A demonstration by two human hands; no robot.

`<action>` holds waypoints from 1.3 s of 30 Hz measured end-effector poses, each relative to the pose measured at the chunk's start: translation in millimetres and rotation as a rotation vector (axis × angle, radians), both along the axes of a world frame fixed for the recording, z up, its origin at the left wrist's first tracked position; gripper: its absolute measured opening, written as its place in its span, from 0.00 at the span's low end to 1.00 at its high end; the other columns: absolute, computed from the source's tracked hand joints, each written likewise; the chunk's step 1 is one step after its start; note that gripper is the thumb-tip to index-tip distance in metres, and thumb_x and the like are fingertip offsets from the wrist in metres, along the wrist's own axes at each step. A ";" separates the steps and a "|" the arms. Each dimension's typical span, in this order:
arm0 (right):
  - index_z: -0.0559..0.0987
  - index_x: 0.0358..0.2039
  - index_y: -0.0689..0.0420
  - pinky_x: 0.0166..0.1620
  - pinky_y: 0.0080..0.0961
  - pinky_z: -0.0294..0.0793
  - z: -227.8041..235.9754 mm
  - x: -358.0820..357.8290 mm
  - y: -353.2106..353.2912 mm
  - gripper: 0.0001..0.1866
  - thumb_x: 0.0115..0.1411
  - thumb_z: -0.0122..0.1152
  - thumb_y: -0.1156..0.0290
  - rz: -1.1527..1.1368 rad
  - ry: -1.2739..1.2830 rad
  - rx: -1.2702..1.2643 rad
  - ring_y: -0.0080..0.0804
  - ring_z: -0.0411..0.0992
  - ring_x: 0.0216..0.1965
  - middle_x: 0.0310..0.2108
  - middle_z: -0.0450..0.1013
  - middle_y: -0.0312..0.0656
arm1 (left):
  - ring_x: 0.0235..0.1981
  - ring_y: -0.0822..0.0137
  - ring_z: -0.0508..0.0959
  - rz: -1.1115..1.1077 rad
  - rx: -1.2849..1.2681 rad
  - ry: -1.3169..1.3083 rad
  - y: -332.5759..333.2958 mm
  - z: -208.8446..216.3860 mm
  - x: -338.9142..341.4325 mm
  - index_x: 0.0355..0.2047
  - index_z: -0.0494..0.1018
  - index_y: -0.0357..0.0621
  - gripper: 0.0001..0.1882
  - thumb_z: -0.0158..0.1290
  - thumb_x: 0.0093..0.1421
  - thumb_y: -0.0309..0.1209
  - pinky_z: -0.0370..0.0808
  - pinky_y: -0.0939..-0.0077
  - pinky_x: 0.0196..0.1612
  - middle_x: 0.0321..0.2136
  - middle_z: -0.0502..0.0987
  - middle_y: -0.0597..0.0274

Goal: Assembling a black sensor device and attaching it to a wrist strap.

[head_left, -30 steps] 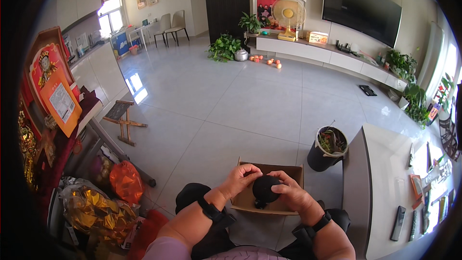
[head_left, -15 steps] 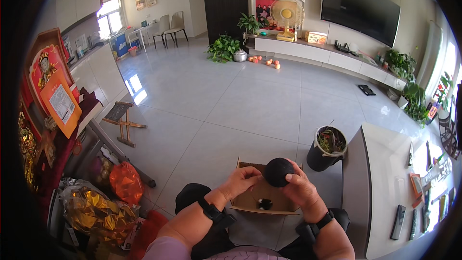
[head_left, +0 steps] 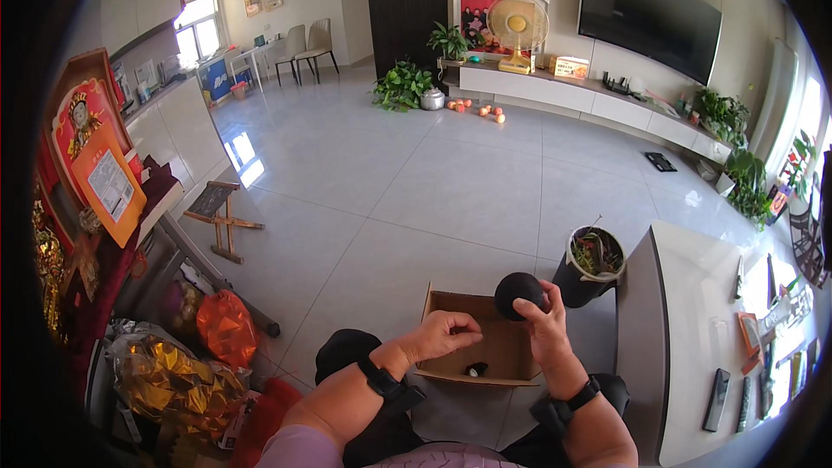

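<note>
My right hand (head_left: 544, 325) grips a round black ball (head_left: 520, 296), fingers and thumb pressed on its right side and underside. The ball is held up over the right part of an open cardboard box (head_left: 446, 305) between my knees. To its left, my left hand (head_left: 440, 335) hovers above the box, apart from the ball. Its thumb and forefinger are drawn together, and what they pinch, if anything, is too small to make out. A small black and white thing (head_left: 476, 369) lies on the bottom of the box.
A dark bin with plant scraps (head_left: 593, 262) stands right of the box, beside a low table (head_left: 693, 295) holding a remote (head_left: 717, 400). Gold foil (head_left: 178, 381) and an orange-red bag (head_left: 227, 329) lie at left. A folding stool (head_left: 225, 218) stands on the floor farther off.
My right hand has moved slightly right with the ball and turned it. My left hand has drawn away from the ball, its fingers now lower and to the right, with a gap between them.
</note>
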State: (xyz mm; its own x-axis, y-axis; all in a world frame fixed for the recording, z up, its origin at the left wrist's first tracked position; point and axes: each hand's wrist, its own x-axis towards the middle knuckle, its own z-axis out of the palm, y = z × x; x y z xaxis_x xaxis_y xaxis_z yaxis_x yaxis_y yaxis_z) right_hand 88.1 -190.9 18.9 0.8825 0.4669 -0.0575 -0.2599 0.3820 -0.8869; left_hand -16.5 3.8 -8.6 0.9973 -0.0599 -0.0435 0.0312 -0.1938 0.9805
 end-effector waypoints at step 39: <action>0.69 0.57 0.64 0.55 0.28 0.68 -17.3 -17.0 10.9 0.32 0.53 0.69 0.67 0.617 -0.154 -0.443 0.29 0.70 0.49 0.48 0.72 0.42 | 0.32 0.81 0.73 0.129 -0.151 -0.110 11.3 3.9 -3.4 0.33 0.78 0.42 0.06 0.60 0.61 0.31 0.73 0.84 0.39 0.28 0.77 0.73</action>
State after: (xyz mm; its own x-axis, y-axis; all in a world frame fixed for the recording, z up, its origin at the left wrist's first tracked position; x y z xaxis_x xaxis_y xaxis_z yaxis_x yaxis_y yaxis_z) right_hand 71.1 -180.0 1.6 0.4830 0.8388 -0.2512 -0.1719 -0.1904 -0.9665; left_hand -20.0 15.1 -4.7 0.9954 0.0703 0.0653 -0.0622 -0.0455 0.9970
